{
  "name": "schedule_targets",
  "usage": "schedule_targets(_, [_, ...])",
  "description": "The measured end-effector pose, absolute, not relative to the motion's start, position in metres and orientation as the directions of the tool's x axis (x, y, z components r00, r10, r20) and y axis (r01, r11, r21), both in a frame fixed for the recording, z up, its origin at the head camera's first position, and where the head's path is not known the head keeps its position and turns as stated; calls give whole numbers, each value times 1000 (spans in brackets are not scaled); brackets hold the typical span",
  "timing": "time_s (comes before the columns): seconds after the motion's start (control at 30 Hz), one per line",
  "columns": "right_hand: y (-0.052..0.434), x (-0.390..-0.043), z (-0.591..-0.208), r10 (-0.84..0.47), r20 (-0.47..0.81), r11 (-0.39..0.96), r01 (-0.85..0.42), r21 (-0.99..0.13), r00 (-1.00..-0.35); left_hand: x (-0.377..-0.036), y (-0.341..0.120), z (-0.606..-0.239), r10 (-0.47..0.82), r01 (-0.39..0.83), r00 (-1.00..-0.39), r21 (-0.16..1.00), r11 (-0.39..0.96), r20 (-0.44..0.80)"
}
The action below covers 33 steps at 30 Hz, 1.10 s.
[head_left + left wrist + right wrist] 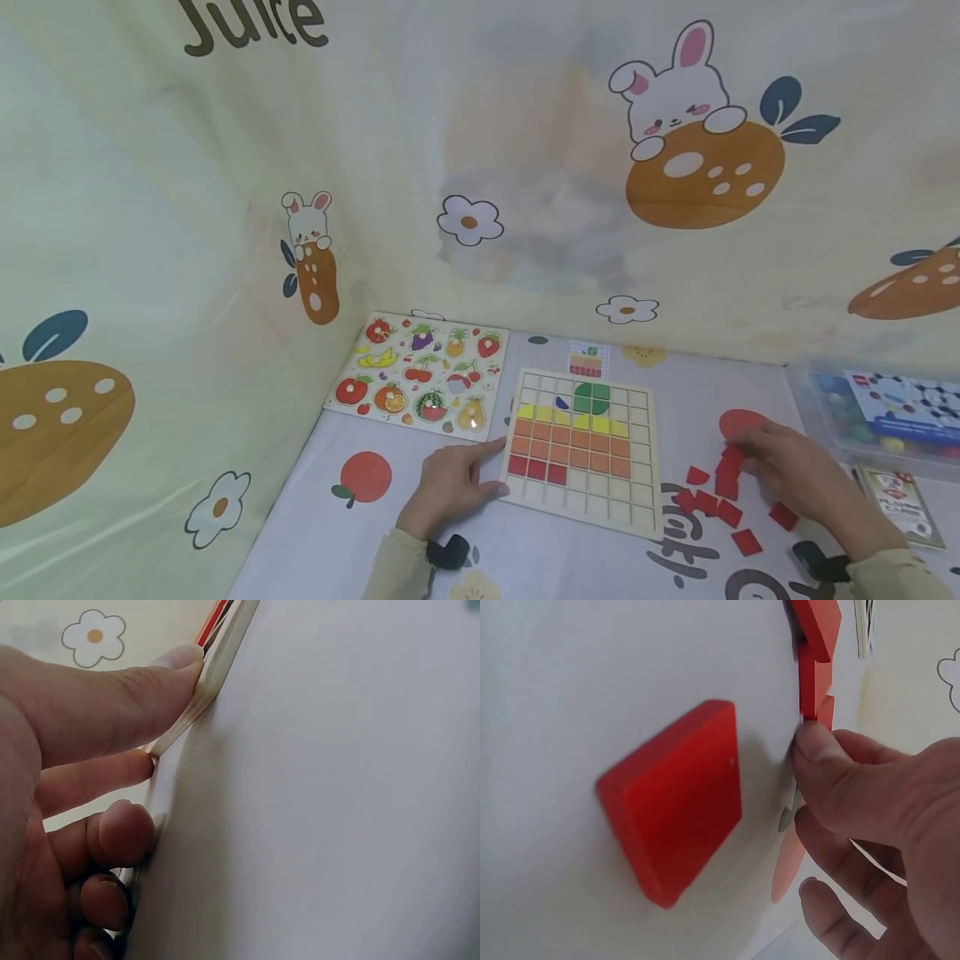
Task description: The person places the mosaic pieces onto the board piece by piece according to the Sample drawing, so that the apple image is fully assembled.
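Observation:
A wooden grid board (641, 500) lies on the table, with green, blue, yellow, orange and red pieces in its cells. Three red squares (537, 470) sit at the left of its lowest filled row. My left hand (453, 485) touches the board's left edge with thumb and index finger spread apart; the other fingers curl beneath in the left wrist view. Right of the board, my right hand (795, 475) pinches at a red tile (825, 712) between thumb and index finger, partly hidden by the thumb. Several loose red tiles (746, 542) lie around it, some touching or overlapping.
A fruit puzzle board (411, 375) lies at the back left. Behind the grid board is a small picture card (588, 360). A clear plastic box (825, 417) and a card pack (900, 504) stand at the right. Patterned cloth walls (525, 275) rise behind and left.

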State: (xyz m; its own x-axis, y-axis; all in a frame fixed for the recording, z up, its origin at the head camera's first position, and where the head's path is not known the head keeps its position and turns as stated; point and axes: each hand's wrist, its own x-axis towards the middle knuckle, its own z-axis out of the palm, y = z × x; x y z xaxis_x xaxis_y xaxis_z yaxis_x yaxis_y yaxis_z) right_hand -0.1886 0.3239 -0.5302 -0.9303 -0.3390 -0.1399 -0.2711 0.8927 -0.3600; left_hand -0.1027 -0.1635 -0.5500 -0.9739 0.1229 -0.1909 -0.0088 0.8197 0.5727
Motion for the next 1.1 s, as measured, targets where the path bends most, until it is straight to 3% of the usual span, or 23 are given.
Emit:
schedule_targets(0.37, [331, -190, -533, -213, -212, 906, -112, -409, -954, -102, -163, -548, 122, -5, -975, 570, 822, -184])
schedule_targets(0.7, [301, -167, -530, -209, 24, 824, -189, -535, -978, -102, -164, -549, 117, -14, -974, 564, 825, -195])
schedule_targets(1.1, [232, -149, -535, -251, -56, 781, -168, -602, -966, -102, -163, -549, 121, -8, -974, 566, 825, -190])
